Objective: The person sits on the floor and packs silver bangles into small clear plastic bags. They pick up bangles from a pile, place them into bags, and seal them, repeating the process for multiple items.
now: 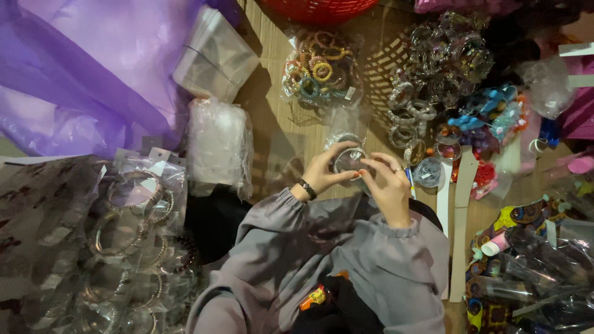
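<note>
My left hand (325, 168) and my right hand (387, 184) meet over the floor, both gripping a clear plastic packet with a round bangle (349, 158) inside. My fingers pinch the packet's edges from either side. A dark watch sits on my left wrist, and grey sleeves cover both arms. More glittery bangles (405, 117) lie loose just beyond my right hand.
A pile of packed bangles (133, 210) lies at the left. Stacks of clear bags (216, 142) stand ahead on the left, by purple plastic sheeting (93, 68). A bag of coloured hair ties (318, 71), a woven basket (380, 68) and toys (489, 117) sit ahead and right.
</note>
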